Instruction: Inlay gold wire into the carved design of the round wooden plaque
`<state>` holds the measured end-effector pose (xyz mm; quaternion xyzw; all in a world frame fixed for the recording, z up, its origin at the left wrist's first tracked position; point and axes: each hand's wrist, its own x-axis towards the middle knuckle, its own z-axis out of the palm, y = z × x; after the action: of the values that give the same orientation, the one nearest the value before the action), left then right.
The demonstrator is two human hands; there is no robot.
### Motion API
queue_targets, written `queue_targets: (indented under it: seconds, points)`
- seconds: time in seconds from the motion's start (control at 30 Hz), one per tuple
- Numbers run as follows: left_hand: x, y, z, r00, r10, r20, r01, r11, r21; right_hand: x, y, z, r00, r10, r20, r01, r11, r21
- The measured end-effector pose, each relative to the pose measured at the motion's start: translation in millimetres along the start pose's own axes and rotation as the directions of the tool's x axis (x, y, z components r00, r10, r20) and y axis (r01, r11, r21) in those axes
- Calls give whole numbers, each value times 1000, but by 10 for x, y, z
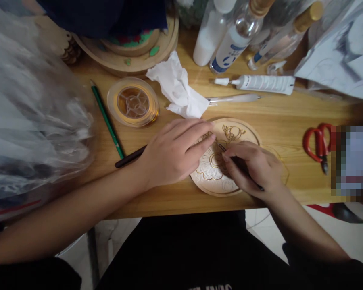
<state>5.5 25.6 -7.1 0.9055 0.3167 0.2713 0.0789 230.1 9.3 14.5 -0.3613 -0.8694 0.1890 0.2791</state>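
A round wooden plate with a flower pattern outlined in gold wire lies near the table's front edge. My left hand rests flat over the plate's left side, its fingers stretched out to the right and holding nothing. Over the right side, my right hand pinches dark tweezers, whose tips point to the plate's upper middle. A loop of thin gold wire shows to the right of my right hand. A dark stick is partly hidden by my left forearm.
A green pencil, a spool of gold wire and crumpled tissue lie beyond my left hand. Farther back are a glue tube, a pen and bottles. Red-handled scissors lie right; a plastic bag is left.
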Motion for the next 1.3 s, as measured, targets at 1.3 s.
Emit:
queue_targets:
  seconds: [1.3]
  points:
    - [27,69,-73,978,51,201,-59,998,34,-193,-53,-43,958,230,-174,-247,965,-83]
